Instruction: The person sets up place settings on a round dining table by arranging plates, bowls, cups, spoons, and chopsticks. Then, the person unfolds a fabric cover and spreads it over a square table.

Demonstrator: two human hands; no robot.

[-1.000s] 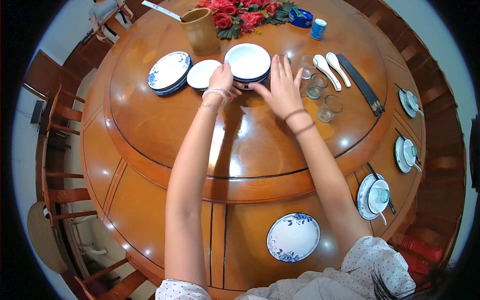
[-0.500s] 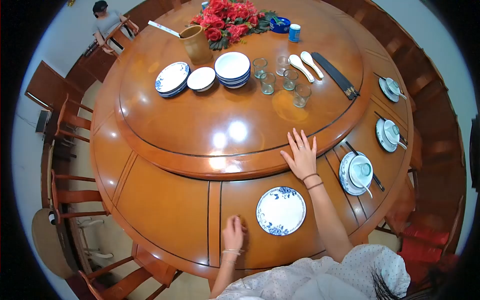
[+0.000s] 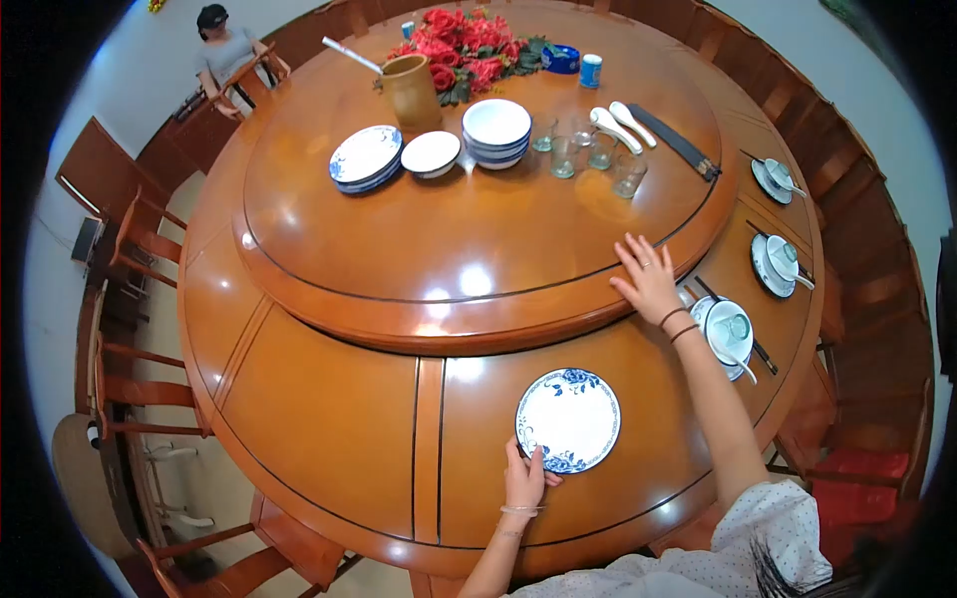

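Note:
My left hand (image 3: pixel 525 480) touches the lower left rim of a white plate with blue flowers (image 3: pixel 568 419), thumb on top and fingers at its edge; the plate lies on the outer table (image 3: pixel 329 419). My right hand (image 3: pixel 646 277) rests with spread fingers on the right front edge of the raised round turntable (image 3: pixel 449 324), holding nothing. On the turntable stand stacked plates (image 3: pixel 365 154), a small bowl (image 3: pixel 431 153), stacked bowls (image 3: pixel 496 124), several glasses (image 3: pixel 629 177), white spoons (image 3: pixel 616 130) and dark-sleeved chopsticks (image 3: pixel 678 145).
Behind the bowls are a brown pot (image 3: pixel 411 92), red flowers (image 3: pixel 464 45), a blue ashtray (image 3: pixel 560 60) and a blue-white container (image 3: pixel 590 71). Place settings (image 3: pixel 726 334) line the right side. A person (image 3: pixel 231 60) is by a chair at the far left.
My left hand has drawn back from the dishes and now touches the plate. My right hand has come back to the turntable's edge. The turntable's items have shifted rightward since the middle frame.

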